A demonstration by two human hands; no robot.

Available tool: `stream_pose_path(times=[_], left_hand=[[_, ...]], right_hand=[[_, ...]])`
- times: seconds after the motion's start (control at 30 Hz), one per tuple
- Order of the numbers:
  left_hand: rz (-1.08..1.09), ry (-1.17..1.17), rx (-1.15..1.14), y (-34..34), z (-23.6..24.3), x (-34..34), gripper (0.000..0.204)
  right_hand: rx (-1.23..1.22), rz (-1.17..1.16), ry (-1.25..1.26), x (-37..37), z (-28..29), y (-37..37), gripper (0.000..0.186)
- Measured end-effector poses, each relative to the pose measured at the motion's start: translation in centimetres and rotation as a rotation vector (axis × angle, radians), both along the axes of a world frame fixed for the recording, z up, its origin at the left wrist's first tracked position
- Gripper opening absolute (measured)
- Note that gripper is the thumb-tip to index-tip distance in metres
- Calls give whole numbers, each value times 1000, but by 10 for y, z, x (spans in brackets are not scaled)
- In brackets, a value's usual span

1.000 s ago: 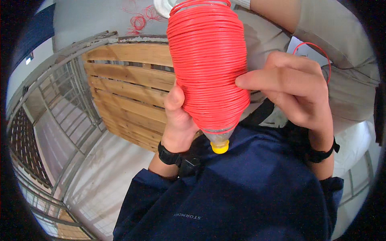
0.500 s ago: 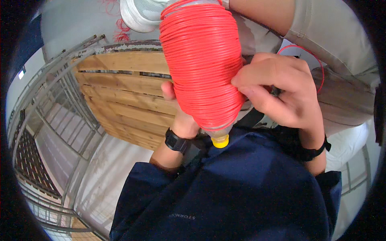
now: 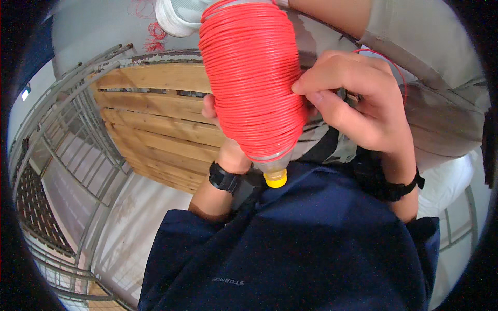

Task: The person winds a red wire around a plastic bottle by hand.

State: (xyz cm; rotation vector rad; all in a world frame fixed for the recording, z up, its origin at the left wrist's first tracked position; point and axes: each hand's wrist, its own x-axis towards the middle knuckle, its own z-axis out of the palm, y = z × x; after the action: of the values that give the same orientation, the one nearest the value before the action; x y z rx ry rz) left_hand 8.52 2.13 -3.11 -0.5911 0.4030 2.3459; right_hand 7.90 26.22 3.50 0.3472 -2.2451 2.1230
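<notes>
A clear plastic bottle (image 3: 270, 165) with a yellow cap (image 3: 275, 179) is wound in many close turns of red cord (image 3: 249, 78). It tilts across my lap with the cap toward me. My left hand (image 3: 232, 155) grips the bottle from behind; only a fingertip at its left side and the wrist area show. At the bottle's right side, my right hand (image 3: 358, 98) has thumb and index finger pinched on the cord. A loose length of red cord (image 3: 397, 66) arcs behind that hand.
Left of my lap stands a slatted wooden surface (image 3: 161, 106) beside grey metal rails (image 3: 98, 192). Red cord scraps (image 3: 155, 39) lie on the floor near a light shoe (image 3: 179, 18). A white bag-like bundle (image 3: 448, 181) is at the right.
The bottle and my left hand have shifted slightly left and up. My right hand has risen a little, still pinching at the cord on the bottle's right side.
</notes>
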Motion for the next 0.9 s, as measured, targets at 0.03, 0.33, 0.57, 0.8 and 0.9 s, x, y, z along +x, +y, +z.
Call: stream_pose_path(times=[0.03, 0.33, 0.57, 0.8, 0.9], left_hand=[[1, 4, -2, 1, 1, 0, 96], [1, 31, -73, 3, 8, -2, 97], [-20, 57, -163, 7, 19, 3, 98], [-71, 96, -145, 10, 15, 0, 99], [-60, 112, -76, 21, 24, -4, 101]], right_hand=[[2, 6, -16, 0, 0, 1, 16], [-3, 20, -2, -2, -4, 3, 15], [-153, 22, 32, 3, 0, 9, 15], [-76, -50, 49, -2, 0, 14, 19], [-75, -62, 21, 1, 0, 11, 21]])
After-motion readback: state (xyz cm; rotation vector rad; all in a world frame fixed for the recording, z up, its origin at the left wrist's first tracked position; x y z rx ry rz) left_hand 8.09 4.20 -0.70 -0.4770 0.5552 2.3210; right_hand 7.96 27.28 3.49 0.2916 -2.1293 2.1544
